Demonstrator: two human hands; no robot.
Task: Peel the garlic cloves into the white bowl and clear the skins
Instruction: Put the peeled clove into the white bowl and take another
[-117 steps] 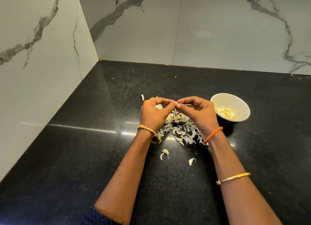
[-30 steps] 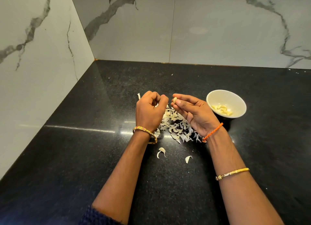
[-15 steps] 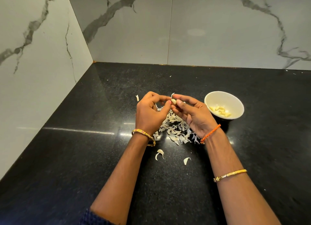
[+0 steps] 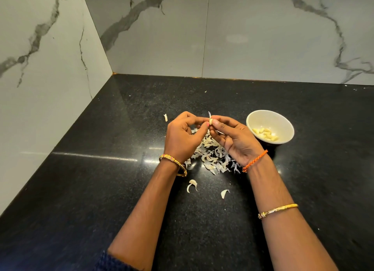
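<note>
While both hands meet above the heap of skins (image 4: pixel 210 155), the clove (image 4: pixel 210 121) sits pinched between the fingertips of the left hand (image 4: pixel 183 138) and the right hand (image 4: pixel 235 141), held in the air over the black counter (image 4: pixel 101 189). A thin flap of skin (image 4: pixel 209 115) stands up from the clove's top, so the peeling looks close to done but not finished.

The white bowl (image 4: pixel 283 121) stands on the counter just to the right of the right hand, with several peeled cloves (image 4: pixel 265 134) lying in its bottom.

The main risk, as I judge it, is the grip itself: a clove this small, held only at the fingertips and likely slick once bare, could squirt out when the last flap tears free. If it falls, it lands in the skins below, where a pale clove among pale husks is easy to lose or to sweep away later with the waste.

A second risk is a fragment of skin clinging on and riding into the bowl with the clove.

Loose skins already lie apart from the heap: two near the wrists (image 4: pixel 192 185) (image 4: pixel 224 193) and one beyond the left hand (image 4: pixel 165 117). These strays could be missed when the skins are cleared, and a careless sweep toward the right might nudge the bowl.
</note>
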